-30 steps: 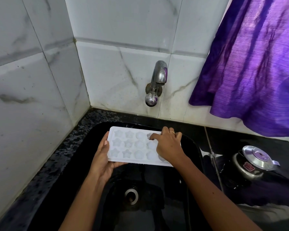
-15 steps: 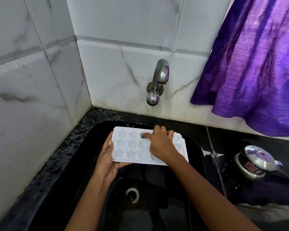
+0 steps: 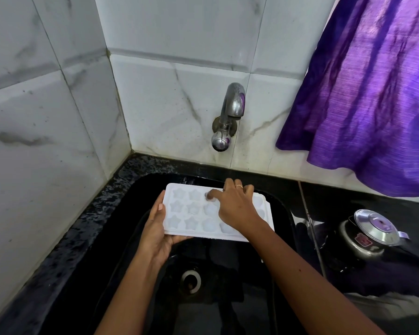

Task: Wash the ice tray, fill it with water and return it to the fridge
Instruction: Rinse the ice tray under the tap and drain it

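Note:
A white ice tray (image 3: 186, 213) with star-shaped and round cells is held level over the black sink (image 3: 121, 228). My left hand (image 3: 156, 230) grips its left end, thumb on the rim and fingers underneath. My right hand (image 3: 235, 206) lies on top of the tray's right half with curled fingers, the index fingertip poking into a cell of the back row. The right part of the tray is hidden under that hand. The steel tap (image 3: 228, 117) on the tiled wall sits just above and behind the tray; no water runs from it.
The sink drain (image 3: 191, 281) lies below the tray. A steel pressure cooker (image 3: 369, 234) stands on the black counter to the right. A purple cloth (image 3: 373, 93) hangs at the upper right. White marble-look tiles wall in the left and back.
My right index finger has slid leftward along the tray's back row. The tray sits slightly further right in the sink; my left hand keeps its grip.

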Demonstrator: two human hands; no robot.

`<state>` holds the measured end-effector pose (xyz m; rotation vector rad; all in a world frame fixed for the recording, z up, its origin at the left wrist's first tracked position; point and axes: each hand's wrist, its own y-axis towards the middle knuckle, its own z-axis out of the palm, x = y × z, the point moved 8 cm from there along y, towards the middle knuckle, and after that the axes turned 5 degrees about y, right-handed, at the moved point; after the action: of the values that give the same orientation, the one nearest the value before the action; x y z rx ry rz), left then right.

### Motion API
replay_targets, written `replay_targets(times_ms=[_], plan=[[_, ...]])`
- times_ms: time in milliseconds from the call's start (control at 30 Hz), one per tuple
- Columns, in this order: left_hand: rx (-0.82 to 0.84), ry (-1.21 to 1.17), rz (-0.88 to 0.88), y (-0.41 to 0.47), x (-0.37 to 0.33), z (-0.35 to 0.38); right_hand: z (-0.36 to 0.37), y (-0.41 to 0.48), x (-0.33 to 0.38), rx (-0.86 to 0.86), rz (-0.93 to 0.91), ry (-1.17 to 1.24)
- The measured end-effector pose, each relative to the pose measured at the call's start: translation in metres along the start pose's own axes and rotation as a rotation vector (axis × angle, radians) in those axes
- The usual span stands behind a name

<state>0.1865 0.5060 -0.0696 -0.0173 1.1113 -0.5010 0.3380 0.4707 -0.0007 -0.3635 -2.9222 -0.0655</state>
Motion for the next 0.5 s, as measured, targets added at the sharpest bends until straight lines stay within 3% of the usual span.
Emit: replay_targets(times_ms=[200,367,500], plan=[[-0.002,0.012,0.013,0.000,-0.003,-0.001,0.002,-0.004,0.004,0.039,-0.005,0.036],[0.015,-0.001,0.012,0.000,-0.002,0.002,-0.012,-0.002,0.008,-0.075,0.001,0.121],[0.017,-0.034,0.004,0.001,0.001,0.004,-0.005,0.002,0.021,-0.011,-0.052,0.104]])
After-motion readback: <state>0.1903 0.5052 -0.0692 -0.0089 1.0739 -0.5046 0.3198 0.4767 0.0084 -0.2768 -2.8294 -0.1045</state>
